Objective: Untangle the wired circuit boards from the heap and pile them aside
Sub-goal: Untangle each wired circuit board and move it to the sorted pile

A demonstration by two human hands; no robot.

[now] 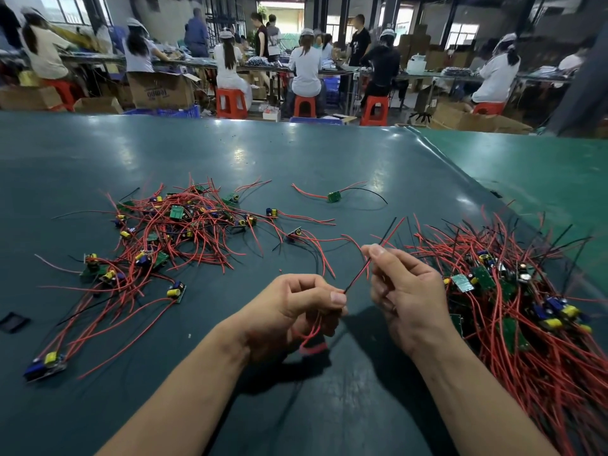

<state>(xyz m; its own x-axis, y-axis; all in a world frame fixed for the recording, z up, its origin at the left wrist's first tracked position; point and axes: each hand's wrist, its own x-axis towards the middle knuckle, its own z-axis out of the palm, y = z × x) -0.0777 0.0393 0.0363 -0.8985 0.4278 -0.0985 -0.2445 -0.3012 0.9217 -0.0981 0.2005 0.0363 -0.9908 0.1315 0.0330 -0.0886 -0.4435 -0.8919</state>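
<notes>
Red and black thin wire pair pinched taut between my left hand and right hand; board hidden. Tangled heap far left, sorted pile right. Next: likely lay it rightward.

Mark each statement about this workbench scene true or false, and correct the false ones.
1. Both hands pinch the same stretch of wire. True: the left hand and right hand hold a red and black wire pair between them.
2. The denser pile of boards lies on the person's left. False: the dense pile is on the right; the looser spread is on the left.
3. One wired board lies alone, apart from both groups. True: a single board sits farther back on the table.
4. The table surface is bare wood. False: the table has a dark green mat.
</notes>
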